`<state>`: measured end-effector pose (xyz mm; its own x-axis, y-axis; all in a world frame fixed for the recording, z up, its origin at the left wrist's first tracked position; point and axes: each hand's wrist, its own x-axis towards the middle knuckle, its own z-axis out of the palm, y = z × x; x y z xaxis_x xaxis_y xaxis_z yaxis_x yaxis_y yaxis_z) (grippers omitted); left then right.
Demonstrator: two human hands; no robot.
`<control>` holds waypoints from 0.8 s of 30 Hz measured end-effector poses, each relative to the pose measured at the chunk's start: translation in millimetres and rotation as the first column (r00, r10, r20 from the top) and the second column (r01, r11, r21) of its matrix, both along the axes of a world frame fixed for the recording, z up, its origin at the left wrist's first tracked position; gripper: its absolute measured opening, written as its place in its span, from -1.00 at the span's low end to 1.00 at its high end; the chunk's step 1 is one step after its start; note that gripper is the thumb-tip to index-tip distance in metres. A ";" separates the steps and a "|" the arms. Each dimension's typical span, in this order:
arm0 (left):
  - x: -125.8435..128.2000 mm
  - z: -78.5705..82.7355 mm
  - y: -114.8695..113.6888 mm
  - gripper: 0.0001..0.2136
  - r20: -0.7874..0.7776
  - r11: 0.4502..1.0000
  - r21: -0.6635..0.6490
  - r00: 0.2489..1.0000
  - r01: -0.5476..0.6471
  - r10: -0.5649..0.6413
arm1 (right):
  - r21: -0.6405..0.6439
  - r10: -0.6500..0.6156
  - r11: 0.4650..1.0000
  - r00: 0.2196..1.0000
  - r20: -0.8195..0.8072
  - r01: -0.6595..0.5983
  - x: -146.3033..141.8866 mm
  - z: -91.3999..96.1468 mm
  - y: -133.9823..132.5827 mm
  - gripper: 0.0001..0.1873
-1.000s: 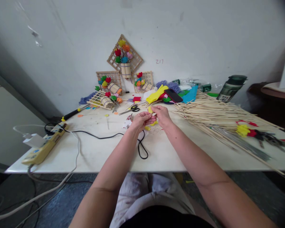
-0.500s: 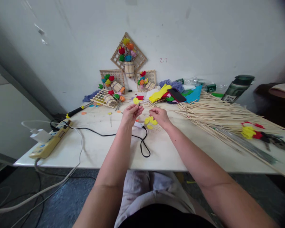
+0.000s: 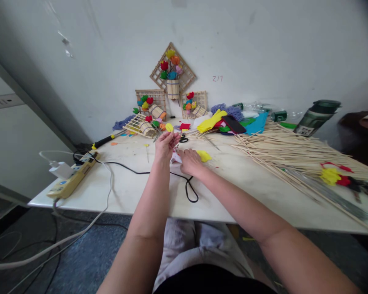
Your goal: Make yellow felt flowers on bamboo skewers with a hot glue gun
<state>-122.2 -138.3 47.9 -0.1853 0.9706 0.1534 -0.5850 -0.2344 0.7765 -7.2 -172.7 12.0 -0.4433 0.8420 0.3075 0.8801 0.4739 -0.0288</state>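
While a power strip (image 3: 61, 191) lay far left of the white object (image 3: 175, 159) on our desk (image 3: 135, 190), our left hand (image 3: 167, 143) was raised just left of and beyond that landmark. Its grip pinched a yellow petal (image 3: 169, 127) above the fingertips, whether by the edge or a stem we could not tell. We judged that this step asked for a light, steady pinch, leaving the petal flat and uncreased. Our left wrist was lifted, palm turned inward; our right hand (image 3: 190, 161) reached across low, knuckles up, fingers curled down at the white object's right side. We could not tell whether that grip had closed on it. Loose yellow pieces (image 3: 205, 156) lay near its right.
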 end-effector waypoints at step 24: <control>-14.1 -8.9 10.9 -0.84 0.144 0.966 0.012 0.957 -0.257 0.253 | 0.095 -0.123 0.961 0.710 -0.693 0.259 65.8 10.8 22.2 -0.57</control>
